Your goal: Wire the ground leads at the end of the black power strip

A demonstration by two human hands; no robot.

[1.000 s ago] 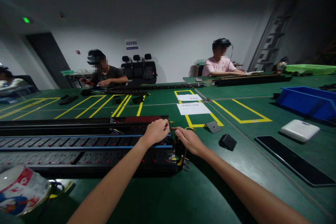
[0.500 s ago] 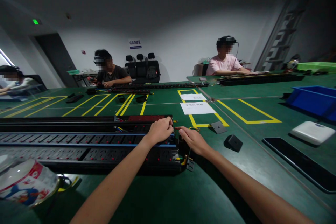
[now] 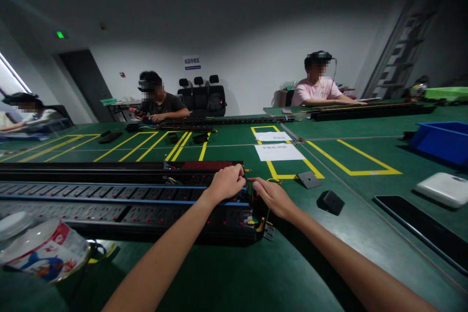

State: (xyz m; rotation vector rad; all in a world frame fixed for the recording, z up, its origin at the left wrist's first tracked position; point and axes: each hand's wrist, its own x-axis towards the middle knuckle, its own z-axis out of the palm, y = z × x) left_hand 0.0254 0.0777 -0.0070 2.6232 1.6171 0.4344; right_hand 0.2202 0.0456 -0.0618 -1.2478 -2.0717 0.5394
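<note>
Long black power strips with rows of sockets lie side by side on the green table. My left hand (image 3: 227, 183) is closed over the right end of the blue-edged power strip (image 3: 146, 195), fingers curled down at its end. Just right of that end is my right hand (image 3: 272, 197), its thumb and forefinger close together; whatever they pinch is too small to make out. Nearer to me, another power strip (image 3: 157, 215) has wires and a small end plate (image 3: 269, 232) at its right end. Behind lies a black housing (image 3: 91, 173) with coloured wires.
Right of my hands lie a bent metal plate (image 3: 309, 179), a black end cap (image 3: 331, 202), a phone (image 3: 420, 226) and a white box (image 3: 444, 189). A blue bin (image 3: 444, 144) stands beyond. A printed tub (image 3: 49, 253) is at lower left. Three people sit across the table.
The view has shifted slightly, so everything appears a little further right. Both hands keep nearly the same pose at the strip's end.
</note>
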